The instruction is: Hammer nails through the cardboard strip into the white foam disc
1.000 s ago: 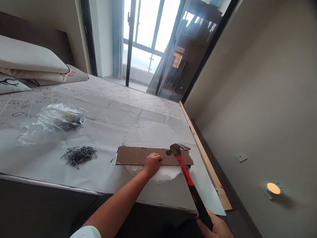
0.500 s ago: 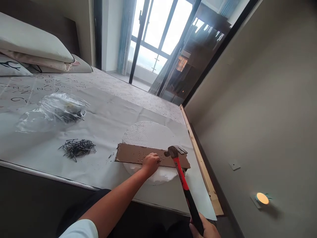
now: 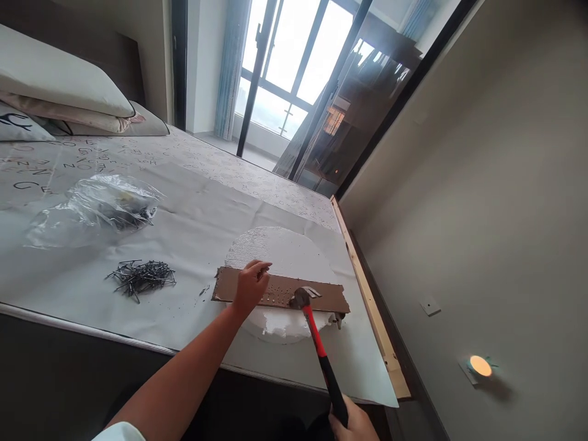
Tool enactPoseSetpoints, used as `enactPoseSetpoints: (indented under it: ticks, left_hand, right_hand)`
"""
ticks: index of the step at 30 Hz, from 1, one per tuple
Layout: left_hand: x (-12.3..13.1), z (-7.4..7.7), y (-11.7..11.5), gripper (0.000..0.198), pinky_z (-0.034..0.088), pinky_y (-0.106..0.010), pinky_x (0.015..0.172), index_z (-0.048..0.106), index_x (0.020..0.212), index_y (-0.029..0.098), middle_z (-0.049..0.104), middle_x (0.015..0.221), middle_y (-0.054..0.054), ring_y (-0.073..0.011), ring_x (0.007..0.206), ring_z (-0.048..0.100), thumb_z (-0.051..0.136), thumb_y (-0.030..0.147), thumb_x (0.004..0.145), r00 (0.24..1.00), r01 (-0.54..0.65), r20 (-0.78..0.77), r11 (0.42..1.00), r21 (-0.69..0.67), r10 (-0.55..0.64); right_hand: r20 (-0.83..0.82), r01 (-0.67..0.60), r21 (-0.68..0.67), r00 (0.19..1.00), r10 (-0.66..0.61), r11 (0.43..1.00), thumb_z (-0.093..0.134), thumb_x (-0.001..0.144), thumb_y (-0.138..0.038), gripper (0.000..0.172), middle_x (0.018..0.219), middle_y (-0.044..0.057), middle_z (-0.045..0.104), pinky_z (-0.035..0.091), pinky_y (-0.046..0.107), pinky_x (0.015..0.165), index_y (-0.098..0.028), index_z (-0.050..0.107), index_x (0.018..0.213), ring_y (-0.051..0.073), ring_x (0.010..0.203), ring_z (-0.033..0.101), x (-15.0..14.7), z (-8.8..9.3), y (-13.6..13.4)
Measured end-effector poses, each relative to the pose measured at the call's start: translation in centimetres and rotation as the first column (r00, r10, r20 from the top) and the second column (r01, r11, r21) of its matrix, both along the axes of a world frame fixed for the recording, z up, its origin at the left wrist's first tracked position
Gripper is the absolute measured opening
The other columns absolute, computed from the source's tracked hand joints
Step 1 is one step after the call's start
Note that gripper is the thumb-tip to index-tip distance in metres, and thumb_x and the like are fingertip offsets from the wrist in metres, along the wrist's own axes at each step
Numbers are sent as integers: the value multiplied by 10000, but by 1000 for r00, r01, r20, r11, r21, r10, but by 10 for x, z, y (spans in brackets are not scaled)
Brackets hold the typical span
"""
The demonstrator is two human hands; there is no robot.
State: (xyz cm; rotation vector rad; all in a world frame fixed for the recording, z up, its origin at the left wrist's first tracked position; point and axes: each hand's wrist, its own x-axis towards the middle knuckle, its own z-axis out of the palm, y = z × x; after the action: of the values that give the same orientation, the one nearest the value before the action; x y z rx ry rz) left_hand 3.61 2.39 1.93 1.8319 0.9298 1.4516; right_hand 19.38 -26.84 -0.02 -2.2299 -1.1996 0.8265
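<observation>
A brown board (image 3: 326, 296), studded with several nail heads, lies across a round white foam slab (image 3: 289, 245). My right hand (image 3: 353, 422) grips a claw hammer (image 3: 316, 334) by the end of its black and red handle. Its head is down at the board, right of the nail heads; whether it touches is hard to tell. Over the board's left half is my left hand (image 3: 252, 285), with curled fingers drawn together; anything between them is too small to make out. A heap of loose nails (image 3: 144, 277) lies to the left.
A clear plastic bag (image 3: 98, 205) with more nails sits behind the heap. White sheeting (image 3: 193, 245) covers part of the patterned mattress (image 3: 184, 150). A wooden rail (image 3: 367, 288) runs along the right edge beside the wall. Pillows (image 3: 64, 79) are stacked at far left.
My left hand has lifted and shifted left, away from the middle of the board. The hammer head has come down and left onto the spot near where that hand was.
</observation>
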Motion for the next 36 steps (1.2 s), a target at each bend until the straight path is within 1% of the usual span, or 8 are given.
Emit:
enactPoseSetpoints:
  ticks: [8, 14, 17, 20, 24, 29, 32, 36]
  left_hand:
    - [-51, 10, 19, 267, 466, -237, 663, 678, 863, 171, 645, 848, -39, -129, 716, 574, 436, 174, 751, 981, -182, -69, 983, 1, 181]
    - [-52, 10, -9, 224, 471, -254, 618, 675, 783, 165, 648, 715, -37, -152, 676, 587, 464, 211, 723, 997, -5, -75, 981, -192, -10]
    - [-27, 6, -56, 267, 445, -232, 482, 656, 891, 142, 652, 705, -56, -156, 603, 601, 512, 313, 745, 933, 335, 73, 774, -537, -353]
    - [-4, 2, -94, 520, 464, -224, 537, 496, 1193, 154, 643, 852, -71, -158, 693, 632, 589, 371, 730, 825, 541, 298, 519, -662, -479]
    - [-3, 4, -94, 583, 439, -208, 558, 401, 1239, 143, 591, 770, -15, -106, 602, 575, 600, 278, 707, 945, 326, 199, 692, -645, -260]
    - [-50, 19, -42, 436, 422, -219, 558, 493, 1152, 151, 598, 724, -2, -123, 606, 545, 504, 268, 731, 997, 55, -29, 912, -407, -73]
    - [-89, 25, -7, 424, 417, -219, 579, 510, 1129, 177, 615, 756, 3, -132, 635, 553, 499, 273, 716, 976, -147, -195, 950, -275, 95]
    - [-133, 11, 35, 358, 371, -223, 515, 540, 1036, 168, 554, 601, 21, -145, 541, 527, 491, 298, 706, 851, -404, -455, 880, -251, 261]
  right_hand:
    - [-344, 84, 2, 936, -78, 996, 547, 682, -556, 367, 488, -33, 468, 386, 260, 483, -193, 524, 729, 135, 440, 461, -1, -9, -1]
    - [-798, 176, 137, 603, 3, 975, 594, 652, -625, 458, 452, -108, 400, 325, 202, 283, -219, 448, 803, 50, 267, 304, -26, -5, 27]
    - [-882, 250, 205, 466, 68, 946, 642, 654, -551, 426, 440, -124, 399, 340, 187, 266, -220, 428, 815, 37, 256, 302, -55, -7, 54]
    - [-887, 263, 259, 446, 121, 929, 630, 669, -506, 373, 429, -117, 413, 352, 191, 267, -210, 417, 750, 43, 250, 330, -89, -5, 85]
    - [-827, 126, 316, 522, 208, 940, 589, 715, -419, 274, 448, -97, 446, 390, 223, 310, -197, 432, 756, 84, 285, 427, -121, 7, 117]
    - [-760, -101, 434, 493, 424, 895, 646, 697, -357, 477, 693, -44, 564, 467, 251, 519, -200, 441, 1098, 114, 531, 575, -117, 16, 126]
    - [-774, -161, 415, 455, 440, 896, 617, 707, -429, 442, 630, -62, 534, 425, 233, 487, -180, 478, 1045, 102, 477, 558, -103, 2, 124]
    - [-788, -144, 391, 458, 412, 909, 610, 700, -460, 406, 589, -63, 526, 414, 229, 461, -170, 505, 964, 101, 461, 542, -90, -17, 123]
